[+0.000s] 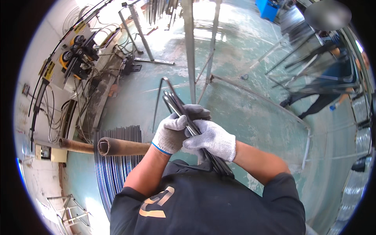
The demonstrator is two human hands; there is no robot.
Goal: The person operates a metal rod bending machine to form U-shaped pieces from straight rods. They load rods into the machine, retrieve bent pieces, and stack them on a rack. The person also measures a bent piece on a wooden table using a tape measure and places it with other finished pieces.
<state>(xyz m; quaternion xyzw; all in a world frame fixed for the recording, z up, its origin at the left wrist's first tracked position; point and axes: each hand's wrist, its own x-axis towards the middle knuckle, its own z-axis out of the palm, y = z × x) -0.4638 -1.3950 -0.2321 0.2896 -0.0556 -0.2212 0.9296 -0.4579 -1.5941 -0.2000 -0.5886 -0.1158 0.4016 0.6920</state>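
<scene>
A bundle of thin, dark, shiny metal rods (175, 102) slants across my front. Its lower ends reach my shirt, and at least one rod bends into a hook at the top. My left hand (170, 133), in a white knit glove with a blue cuff edge, is closed around the bundle from the left. From the right, my right hand (213, 138), also gloved in white, grips the same rods a little lower, fingers wrapped over them. Parts of both hands' fingers are hidden behind the bundle and each other.
Two brown pipes (127, 147) stick out to my left, with many long dark rods (117, 166) hanging by them. A yellow-and-black machine (78, 56) stands far left. Ahead rises a metal frame post (189, 51). At right, a person (333, 80) handles blurred metal frames.
</scene>
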